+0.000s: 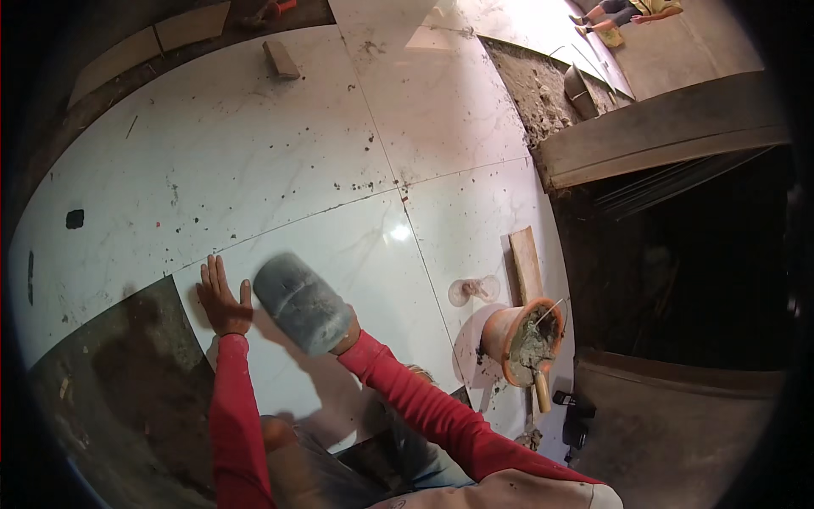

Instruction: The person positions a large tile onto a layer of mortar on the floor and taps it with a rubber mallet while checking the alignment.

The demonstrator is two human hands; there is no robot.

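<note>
My left hand (pixel 223 301) lies with fingers stretched out on a large white marbled floor tile (pixel 356 246), near the tile's left edge. Just to its right, my right hand (pixel 346 338) holds a rubber mallet (pixel 301 301) with a big, dusty dark-grey head. The head hangs in front of that hand, so the handle and most of the fingers are hidden. Thin joints run between this tile and its neighbours. Left of my left forearm, the tiling stops at a patch of dark, bare floor (pixel 127 373).
On the right stands an orange bucket (pixel 494 332) of grey mortar, a wooden-handled trowel (pixel 541 392) in it. Nearby are a wooden strip (pixel 526 259) and a clear two-lobed object (pixel 473 290). A small block (pixel 280 61) lies farther off. A person (pixel 627 13) sits at the far right.
</note>
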